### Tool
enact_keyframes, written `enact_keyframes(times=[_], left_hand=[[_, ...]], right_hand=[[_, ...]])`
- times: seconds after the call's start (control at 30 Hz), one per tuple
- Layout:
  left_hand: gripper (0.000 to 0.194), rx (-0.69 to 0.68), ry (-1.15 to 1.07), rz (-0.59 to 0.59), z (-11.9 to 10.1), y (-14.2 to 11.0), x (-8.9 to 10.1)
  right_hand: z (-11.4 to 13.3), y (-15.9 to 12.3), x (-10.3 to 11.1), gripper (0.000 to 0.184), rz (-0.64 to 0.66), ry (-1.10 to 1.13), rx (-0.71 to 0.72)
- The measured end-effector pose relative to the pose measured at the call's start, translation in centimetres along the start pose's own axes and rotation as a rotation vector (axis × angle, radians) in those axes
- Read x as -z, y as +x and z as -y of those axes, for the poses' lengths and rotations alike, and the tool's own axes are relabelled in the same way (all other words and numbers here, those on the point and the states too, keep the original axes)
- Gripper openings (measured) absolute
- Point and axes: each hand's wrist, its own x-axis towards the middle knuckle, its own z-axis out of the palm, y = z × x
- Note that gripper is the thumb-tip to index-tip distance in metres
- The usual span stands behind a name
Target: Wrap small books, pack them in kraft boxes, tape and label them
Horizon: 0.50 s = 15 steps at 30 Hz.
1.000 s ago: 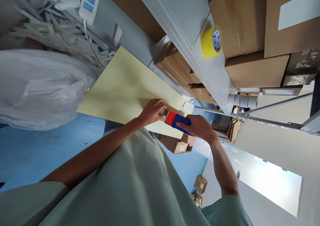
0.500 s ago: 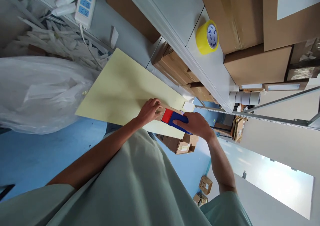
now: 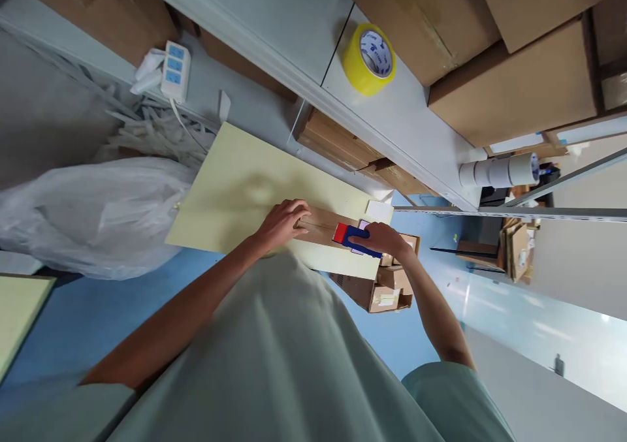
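Right hand (image 3: 385,238): grip wrapped round the dispenser (image 3: 361,241) — red end over the box (image 3: 321,225).
Left hand (image 3: 281,223): thumb and fingers pinching the box's end.
Box: lying on the table (image 3: 245,174) — yellow tape (image 3: 360,68) on the shelf (image 3: 401,125).

this looks like a storeroom or packing area of a warehouse: large cardboard boxes (image 3: 519,96) crowd a grey metal shelf (image 3: 404,128) at two o'clock, with a yellow tape roll (image 3: 357,76) at one o'clock and pale rolls (image 3: 499,172) at three. open cartons (image 3: 385,297) sit on the blue floor (image 3: 147,298) at four o'clock.
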Motion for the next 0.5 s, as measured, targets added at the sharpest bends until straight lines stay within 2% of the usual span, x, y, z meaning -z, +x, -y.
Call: enact_keyframes(times=[0.3, 0.4, 0.5], left_hand=[[0.042, 0.131, 0.223, 0.049, -3.3, -0.9, 0.5], [0.053, 0.169, 0.295, 0.068, -5.2, -1.5, -1.0], [0.072, 0.186, 0.339, 0.082, -7.0, -1.9, -3.8]], right_hand=[[-1.8, 5.4, -3.8, 0.060, -0.063, 0.089, 0.076], [-2.3, 6.2, -4.5, 0.060, -0.066, 0.137, 0.124], [-2.8, 6.4, -4.8, 0.057, -0.078, 0.167, 0.179]])
